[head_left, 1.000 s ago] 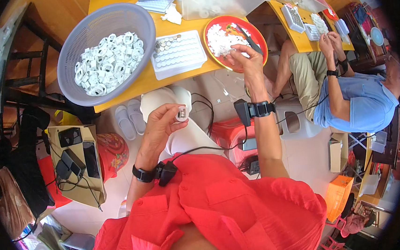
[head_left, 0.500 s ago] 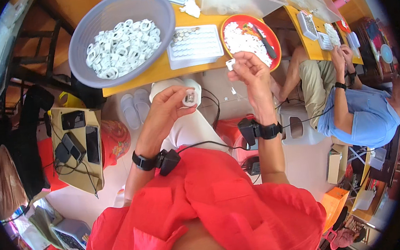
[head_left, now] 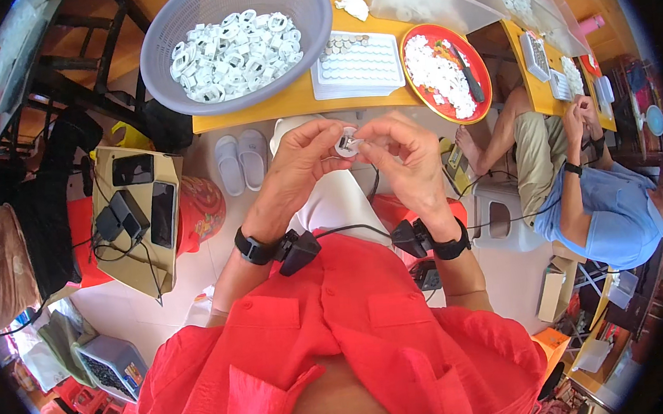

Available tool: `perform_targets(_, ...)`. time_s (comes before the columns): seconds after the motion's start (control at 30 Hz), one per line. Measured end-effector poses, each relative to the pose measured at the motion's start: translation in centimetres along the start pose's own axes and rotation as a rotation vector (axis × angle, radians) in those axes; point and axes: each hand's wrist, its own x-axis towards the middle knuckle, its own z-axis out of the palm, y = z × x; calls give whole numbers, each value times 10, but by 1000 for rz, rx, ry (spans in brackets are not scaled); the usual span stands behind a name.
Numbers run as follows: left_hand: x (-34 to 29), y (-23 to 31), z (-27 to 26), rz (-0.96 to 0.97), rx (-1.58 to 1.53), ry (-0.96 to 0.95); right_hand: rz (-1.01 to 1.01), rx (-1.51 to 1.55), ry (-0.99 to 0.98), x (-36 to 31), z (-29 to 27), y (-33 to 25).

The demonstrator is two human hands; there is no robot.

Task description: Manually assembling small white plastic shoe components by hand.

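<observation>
My left hand [head_left: 303,162] pinches a small round white plastic housing [head_left: 347,143] by its edge; metal bits show inside it. Against the housing's other side are the closed fingertips of my right hand [head_left: 407,162], with a small white plastic piece between them, mostly hidden. Both hands meet just short of the table's front edge. Beyond them on the table [head_left: 262,117] stands a grey basket [head_left: 159,80] heaped with white plastic parts [head_left: 238,55]. A white ridged tray [head_left: 358,66] with round metal pieces lies beside it. Rightward, a red dish [head_left: 481,108] holds small white pieces [head_left: 437,70] and a dark-handled tool [head_left: 471,83].
Clear plastic bins [head_left: 440,8] of white parts stand at the back. A co-worker in a blue shirt [head_left: 605,216] sits at another table on the right. Left stands a cardboard box [head_left: 140,265] with phones and cables; slippers [head_left: 241,163] lie on the floor. Cables run between my wrist devices.
My right hand has come left and down, bringing its small white piece to the housing. My left hand has moved right with the housing. The whole view has shifted a little.
</observation>
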Motion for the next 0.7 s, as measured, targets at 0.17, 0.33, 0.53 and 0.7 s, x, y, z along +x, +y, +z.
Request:
perform_targets(0.17,1,-2,-4,23,92,-6,24,32,1,0,3,0)
perform_targets(0.33,3,-4,-3,16,86,4,37,34,25,0,5,2)
perform_targets(0.53,4,-6,-4,9,110,34,8,-64,-1,3,0,-4)
perform_targets(0.7,4,-6,-2,-2,129,31,12,-100,-14,4,-5,-2)
